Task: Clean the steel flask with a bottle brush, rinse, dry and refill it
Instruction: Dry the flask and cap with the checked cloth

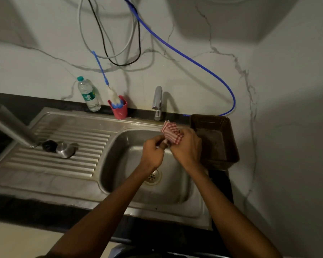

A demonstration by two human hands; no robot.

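Observation:
Over the sink basin (175, 190), my right hand (186, 146) grips a bunched red-and-white checked cloth (171, 133). My left hand (153, 151) pinches the cloth's lower end beside it. The steel flask (11, 125) stands tilted on the drainboard at far left, mouth down. Its black inner stopper (49, 145) and steel cap (66, 149) lie next to it. The blue-handled bottle brush (108, 88) stands in a red cup (119, 108) at the back wall.
A plastic water bottle (88, 94) with a teal cap stands left of the red cup. The tap (157, 102) rises behind the basin. A brown tub (214, 140) sits at the sink's right. Blue, black and grey cables hang on the wall.

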